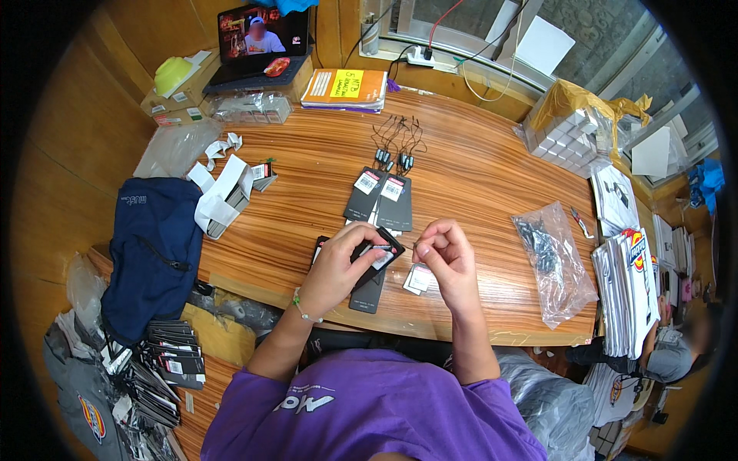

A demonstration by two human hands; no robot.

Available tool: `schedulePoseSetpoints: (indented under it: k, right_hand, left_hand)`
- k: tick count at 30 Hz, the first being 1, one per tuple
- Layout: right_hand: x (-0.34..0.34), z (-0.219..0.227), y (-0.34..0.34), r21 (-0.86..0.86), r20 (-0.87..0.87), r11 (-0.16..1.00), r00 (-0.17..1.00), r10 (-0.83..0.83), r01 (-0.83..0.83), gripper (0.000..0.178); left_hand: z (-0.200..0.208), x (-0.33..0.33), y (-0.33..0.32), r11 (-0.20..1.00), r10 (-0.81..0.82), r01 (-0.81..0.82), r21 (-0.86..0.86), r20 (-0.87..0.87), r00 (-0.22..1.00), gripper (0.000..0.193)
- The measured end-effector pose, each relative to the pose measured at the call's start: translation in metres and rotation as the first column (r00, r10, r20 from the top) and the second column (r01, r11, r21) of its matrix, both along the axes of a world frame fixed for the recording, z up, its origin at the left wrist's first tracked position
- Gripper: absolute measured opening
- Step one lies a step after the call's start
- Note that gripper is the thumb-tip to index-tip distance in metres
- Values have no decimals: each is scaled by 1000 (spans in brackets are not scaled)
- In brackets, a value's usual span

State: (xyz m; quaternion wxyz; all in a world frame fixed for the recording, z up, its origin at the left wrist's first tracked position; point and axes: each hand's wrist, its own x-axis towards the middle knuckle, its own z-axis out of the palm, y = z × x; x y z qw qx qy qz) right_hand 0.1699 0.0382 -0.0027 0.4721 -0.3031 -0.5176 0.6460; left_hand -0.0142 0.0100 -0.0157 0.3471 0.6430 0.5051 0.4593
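Note:
My left hand [338, 265] holds a black hang tag [392, 244] above the near part of the striped wooden table [477, 184]. Close by on the right, my right hand [450, 257] has its thumb and fingertips pinched together; whatever is between them is too small to name. Below the hands lie small white labels [417, 280] and another dark tag [367, 298]. Just beyond, dark hang tags [394, 201] with white stickers rest in a fanned pile. Their black strings [400, 134] stretch toward the table's far side.
Rightward lie a clear bag of black strings [542, 246], snips [582, 223] and stacked white packages [621, 296]. Leftward are paper-wrapped tags [223, 200] and a navy bag [157, 253]. A laptop [257, 38] and orange folders [354, 88] stand behind. Another person [669, 353] is at far right.

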Motion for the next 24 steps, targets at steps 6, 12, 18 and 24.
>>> schedulePoseSetpoints:
  k: [6,12,18,24]
  right_hand:
    - [-5,0,-4,75,194,995,980,53,-69,16]
    - [-6,-2,-3,95,267,992,962,59,-87,16]
    - [-6,-1,-3,87,245,993,968,60,-84,16]
    - [-7,-4,-2,75,208,995,977,49,-66,16]
  left_hand:
    - [7,-1,-1,985,84,-61,164,-136,987,9]
    - [10,-1,-1,994,10,3,113,-113,994,12]
    - [11,-1,0,996,-22,31,83,-108,994,14]
    - [11,1,0,998,-30,34,54,-69,997,13]
